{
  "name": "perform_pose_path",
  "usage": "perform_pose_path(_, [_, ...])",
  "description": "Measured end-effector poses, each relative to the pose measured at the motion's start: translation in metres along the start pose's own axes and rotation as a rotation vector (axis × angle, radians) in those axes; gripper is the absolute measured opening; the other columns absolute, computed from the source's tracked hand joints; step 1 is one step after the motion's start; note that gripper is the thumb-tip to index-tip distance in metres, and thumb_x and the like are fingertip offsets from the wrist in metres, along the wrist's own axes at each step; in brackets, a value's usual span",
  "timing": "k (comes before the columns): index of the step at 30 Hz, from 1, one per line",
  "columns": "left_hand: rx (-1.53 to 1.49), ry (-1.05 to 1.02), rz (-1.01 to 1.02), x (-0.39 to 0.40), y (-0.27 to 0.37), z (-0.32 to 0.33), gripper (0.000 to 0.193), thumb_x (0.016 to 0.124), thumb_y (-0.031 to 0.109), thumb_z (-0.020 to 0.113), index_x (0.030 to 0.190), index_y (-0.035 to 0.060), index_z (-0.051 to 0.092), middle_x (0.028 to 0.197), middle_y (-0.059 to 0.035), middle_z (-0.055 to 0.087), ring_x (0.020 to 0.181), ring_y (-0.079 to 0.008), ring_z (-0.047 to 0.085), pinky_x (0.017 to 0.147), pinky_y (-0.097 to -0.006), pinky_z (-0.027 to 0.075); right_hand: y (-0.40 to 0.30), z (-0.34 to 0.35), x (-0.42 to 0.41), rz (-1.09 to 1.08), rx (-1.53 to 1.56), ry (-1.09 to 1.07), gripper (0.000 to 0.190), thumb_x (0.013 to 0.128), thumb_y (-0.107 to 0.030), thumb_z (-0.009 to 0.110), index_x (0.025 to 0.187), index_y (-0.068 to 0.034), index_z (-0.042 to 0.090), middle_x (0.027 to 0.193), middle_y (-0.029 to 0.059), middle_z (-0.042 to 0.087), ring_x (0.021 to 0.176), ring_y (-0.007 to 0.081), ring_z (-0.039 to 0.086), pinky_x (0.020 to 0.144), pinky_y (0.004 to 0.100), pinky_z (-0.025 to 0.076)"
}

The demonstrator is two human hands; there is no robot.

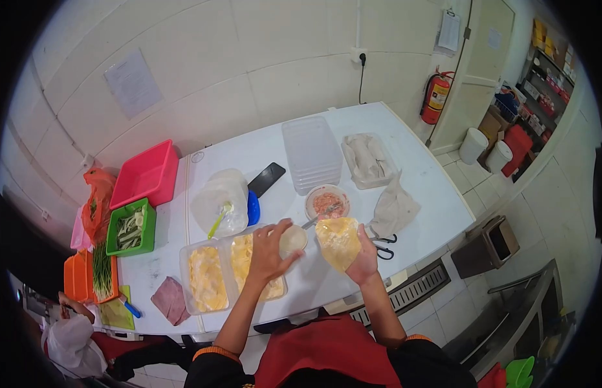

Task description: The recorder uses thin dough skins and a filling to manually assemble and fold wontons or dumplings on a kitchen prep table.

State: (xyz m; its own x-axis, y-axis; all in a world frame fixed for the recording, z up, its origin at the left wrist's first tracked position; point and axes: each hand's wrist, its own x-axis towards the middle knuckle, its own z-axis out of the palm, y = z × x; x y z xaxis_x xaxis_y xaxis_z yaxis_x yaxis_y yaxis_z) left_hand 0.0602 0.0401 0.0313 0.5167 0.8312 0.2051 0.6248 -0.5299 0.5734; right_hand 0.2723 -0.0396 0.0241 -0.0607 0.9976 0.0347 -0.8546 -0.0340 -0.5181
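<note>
A thin, yellow, wrinkled food sheet (337,240) lies across my right hand (366,259), with the thumb over its right edge. My left hand (270,254) is spread above the right-hand tray of yellow sheets (242,247). Its thumb and forefinger are beside a small round pale dish (294,238); contact is unclear. Just beyond the held sheet stands a bowl of pinkish minced filling (327,201) with a metal utensil in it. A second tray of yellow sheets (207,279) sits to the left. Black-handled scissors (385,247) are partly hidden behind my right hand.
A grey cloth (395,208) and stacked clear plastic containers (312,155) lie farther back. A phone (267,179) rests near a blue bowl (253,207). Left are a green basket of cut vegetables (131,228), a blue-handled knife (131,308) and another person (73,339).
</note>
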Motion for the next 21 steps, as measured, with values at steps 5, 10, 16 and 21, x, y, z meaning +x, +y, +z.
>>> perform_pose_path(5, [0.149,0.003,0.363,-0.007,0.033,-0.008,0.101,0.061,0.061,0.075,0.140,0.0086,0.036,0.145,-0.0060,0.039,0.134,-0.0315,0.034,0.110,-0.0572,0.014,0.013,0.022,-0.001,0.004,0.037,0.076,0.063,0.101,-0.047,0.018,0.141,-0.001,0.030,0.144,0.0158,0.039,0.131,0.0268,0.040,0.109,0.0384,0.030])
perform_pose_path(10, [0.101,0.025,0.381,-0.023,0.032,-0.015,0.106,0.059,0.065,0.074,0.141,0.0093,0.035,0.144,-0.0047,0.041,0.136,-0.0325,0.031,0.109,-0.0616,0.011,0.021,0.021,0.003,0.048,0.045,0.021,0.064,0.100,-0.048,0.018,0.142,-0.001,0.030,0.144,0.0143,0.039,0.131,0.0260,0.040,0.109,0.0377,0.030])
perform_pose_path(16, [0.192,0.053,0.271,-0.026,0.033,-0.028,0.108,0.058,0.066,0.074,0.141,0.0096,0.036,0.142,-0.0047,0.043,0.136,-0.0330,0.031,0.110,-0.0604,0.007,0.030,0.023,0.006,0.113,0.056,0.023,0.063,0.100,-0.046,0.020,0.141,0.000,0.032,0.141,0.0134,0.042,0.128,0.0249,0.043,0.107,0.0374,0.033])
perform_pose_path(21, [-0.038,0.287,0.230,-0.022,0.005,-0.026,0.067,0.074,0.036,0.077,0.127,0.0056,0.050,0.126,-0.0088,0.055,0.126,-0.0288,0.044,0.108,-0.0494,0.027,0.045,0.021,0.009,0.125,-0.034,0.055,0.051,0.100,-0.035,0.034,0.135,0.002,0.040,0.134,0.0153,0.049,0.122,0.0254,0.050,0.102,0.0373,0.039])
